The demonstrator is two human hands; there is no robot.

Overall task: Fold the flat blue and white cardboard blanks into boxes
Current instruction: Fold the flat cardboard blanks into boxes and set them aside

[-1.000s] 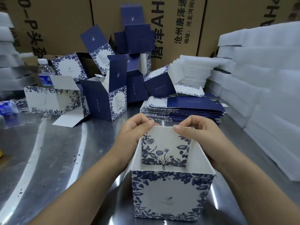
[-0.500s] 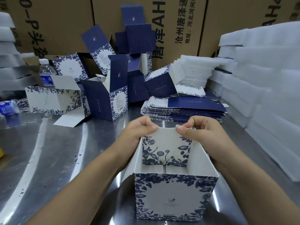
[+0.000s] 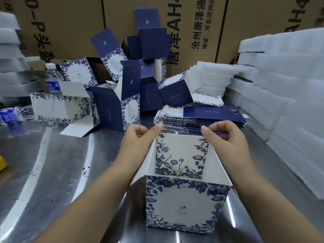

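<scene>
A blue and white floral box (image 3: 184, 204) stands open-topped on the metal table (image 3: 52, 172) right in front of me. Its far flap (image 3: 180, 155), printed with flowers, leans inward over the opening. My left hand (image 3: 138, 137) pinches the flap's upper left corner, thumb on the top edge and fingers curled. My right hand (image 3: 224, 137) pinches the upper right corner in the same way. Just beyond the box lies a stack of flat blanks (image 3: 210, 118). A pile of folded boxes (image 3: 121, 106) with open lids sits further back.
White foam sheets (image 3: 289, 102) are stacked along the right side, with more at the far left. Brown cartons (image 3: 70, 23) wall off the back. A water bottle (image 3: 52, 79) stands at the back left, another bottle (image 3: 10, 116) lies beside it, and a yellow object (image 3: 2, 163) shows at the left edge.
My hands have slid apart along the flap's top edge, from near its middle out to its two corners. The box has stayed in place.
</scene>
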